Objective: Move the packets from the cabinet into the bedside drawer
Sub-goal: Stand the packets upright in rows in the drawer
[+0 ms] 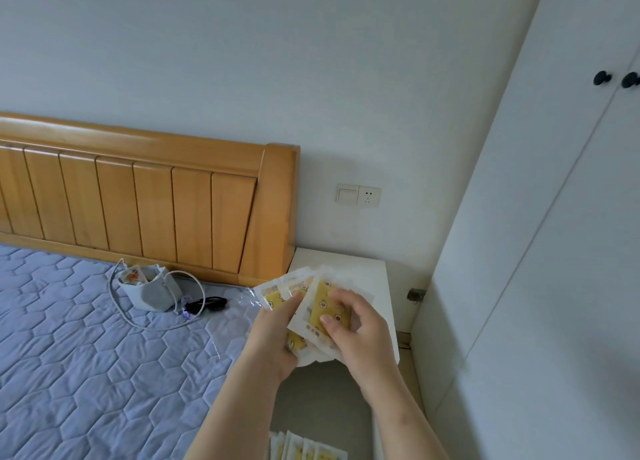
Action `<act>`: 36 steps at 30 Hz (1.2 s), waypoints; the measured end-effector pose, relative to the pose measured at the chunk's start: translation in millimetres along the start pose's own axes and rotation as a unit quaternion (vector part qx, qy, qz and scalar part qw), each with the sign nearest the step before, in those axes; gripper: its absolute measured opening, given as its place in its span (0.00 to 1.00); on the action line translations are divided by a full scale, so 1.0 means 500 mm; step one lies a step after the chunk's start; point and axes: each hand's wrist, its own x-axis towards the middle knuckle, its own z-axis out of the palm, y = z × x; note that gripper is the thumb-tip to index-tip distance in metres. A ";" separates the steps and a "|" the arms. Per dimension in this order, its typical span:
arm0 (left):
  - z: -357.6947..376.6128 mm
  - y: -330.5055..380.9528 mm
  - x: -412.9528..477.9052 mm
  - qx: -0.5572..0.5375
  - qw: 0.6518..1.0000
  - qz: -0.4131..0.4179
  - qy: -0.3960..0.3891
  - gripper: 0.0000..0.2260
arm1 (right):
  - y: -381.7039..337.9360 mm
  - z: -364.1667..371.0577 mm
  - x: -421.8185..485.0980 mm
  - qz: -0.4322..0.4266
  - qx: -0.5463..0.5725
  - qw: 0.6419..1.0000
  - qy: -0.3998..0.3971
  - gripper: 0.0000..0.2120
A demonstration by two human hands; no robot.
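Over the open bedside drawer [325,400], two hands hold a fan of packets [273,295]. They are yellow with white edges. The left hand [273,338] grips the fan from below, with its thumb on the front. The right hand [363,331] pinches the front packet [327,309] between thumb and curled fingers. The two hands are close together.

Low down inside the drawer stands a row of packets [308,449] of the same kind, side by side, cut off by the bottom edge. The drawer belongs to a white bedside table [367,272], which stands between the bed and the cabinet [554,252]. The cabinet is tall and white, with its doors closed and two black knobs [602,78] high up.

On the left is a blue quilted mattress [86,355] with a wooden headboard [156,189]. Near the headboard sits a small grey pouch [152,295] with a white cord [138,323] looped round it. Just beside it lies a black thing [207,303], too small to tell what it is. A clear plastic wrap [242,298] lies at the mattress edge near the hands. On the wall above the table is a white switch and socket [358,195]
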 end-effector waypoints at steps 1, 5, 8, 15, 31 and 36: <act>0.002 0.001 0.005 0.005 1.000 0.008 0.007 0.10 | 0.005 -0.001 0.009 -0.001 -0.009 1.000 0.010 0.18; 0.013 0.003 0.024 0.036 0.998 0.051 0.026 0.06 | 0.025 -0.017 0.042 0.069 0.050 0.996 0.015 0.38; 0.032 0.001 0.034 0.065 0.996 0.059 0.029 0.08 | 0.047 -0.045 0.056 0.135 0.113 0.984 0.000 0.48; 0.061 -0.002 0.060 0.120 0.990 0.052 0.061 0.11 | 0.059 -0.094 0.082 0.196 0.231 0.953 -0.001 0.37; 0.067 -0.145 0.188 0.121 0.988 -0.052 0.076 0.11 | 0.212 -0.214 0.101 0.337 0.241 0.908 0.065 0.14; 0.009 -0.183 0.242 0.158 0.976 -0.078 0.129 0.06 | 0.296 -0.187 0.115 0.387 0.222 0.893 0.063 0.13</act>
